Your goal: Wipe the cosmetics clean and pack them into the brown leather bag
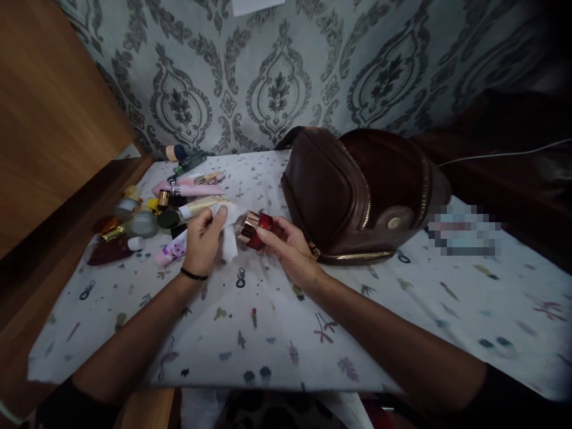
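we observe the left hand [203,238] pinching a white tissue [230,241]. we find the right hand [292,245] closed around a red bottle [264,231], its coppery cap [249,228] facing the tissue, between the cosmetics pile [140,223] and the brown bag [319,196].

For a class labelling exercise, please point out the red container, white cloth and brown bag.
Red container [266,223], head view: its red body.
White cloth [230,243], head view: its hanging end.
Brown bag [322,193], head view: its outer side.
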`<state>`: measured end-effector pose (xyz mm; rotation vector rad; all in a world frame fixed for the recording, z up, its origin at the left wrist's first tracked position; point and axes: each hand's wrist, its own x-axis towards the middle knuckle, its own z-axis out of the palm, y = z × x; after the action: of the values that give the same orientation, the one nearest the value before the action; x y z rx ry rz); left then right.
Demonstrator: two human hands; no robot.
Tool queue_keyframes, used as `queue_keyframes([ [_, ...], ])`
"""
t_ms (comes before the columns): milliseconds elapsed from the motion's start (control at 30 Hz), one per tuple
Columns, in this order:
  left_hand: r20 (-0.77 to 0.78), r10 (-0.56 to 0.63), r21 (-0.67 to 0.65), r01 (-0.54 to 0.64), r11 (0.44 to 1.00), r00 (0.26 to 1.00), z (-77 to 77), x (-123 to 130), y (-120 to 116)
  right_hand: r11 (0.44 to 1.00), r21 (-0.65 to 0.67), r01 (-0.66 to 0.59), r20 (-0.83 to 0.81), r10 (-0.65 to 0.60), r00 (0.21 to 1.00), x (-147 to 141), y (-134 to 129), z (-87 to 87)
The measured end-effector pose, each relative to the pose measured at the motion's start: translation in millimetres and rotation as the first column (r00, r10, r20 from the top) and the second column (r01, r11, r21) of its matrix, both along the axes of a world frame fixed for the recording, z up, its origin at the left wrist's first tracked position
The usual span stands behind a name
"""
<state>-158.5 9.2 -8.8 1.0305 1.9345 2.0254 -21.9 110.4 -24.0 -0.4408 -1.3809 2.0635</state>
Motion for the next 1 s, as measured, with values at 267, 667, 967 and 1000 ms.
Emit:
queue_keyframes([
  [267, -0.356, -0.252, -0.047, 0.252, 0.967, 0.9, 7.8, 18, -10, 0.995, -0.101, -0.01, 0.008, 0.011, 1.0, 1, 1, 0.7],
  [667, -0.416, -0.269, -0.207, 0.198, 0.958, 0.869, 6.5, 25, -6, 0.96, 0.27, -0.077, 0.1, 0.052, 0.994, 7, -3, 2.5],
  [967, -0.166, -0.232, -0.332, 0.167, 0.928, 0.958, 10.6, 14, -2, 0.742, 0.67, -0.022, 0.103, -0.063, 0.993, 9, -6, -7.2],
  [1000, -0.132, -0.242, -0.344, 0.185, 0.921, 0.961, 10.8, 11, -2, 0.693, 0.721, -0.016, 0.081, -0.062, 0.995, 10, -5, -7.3],
])
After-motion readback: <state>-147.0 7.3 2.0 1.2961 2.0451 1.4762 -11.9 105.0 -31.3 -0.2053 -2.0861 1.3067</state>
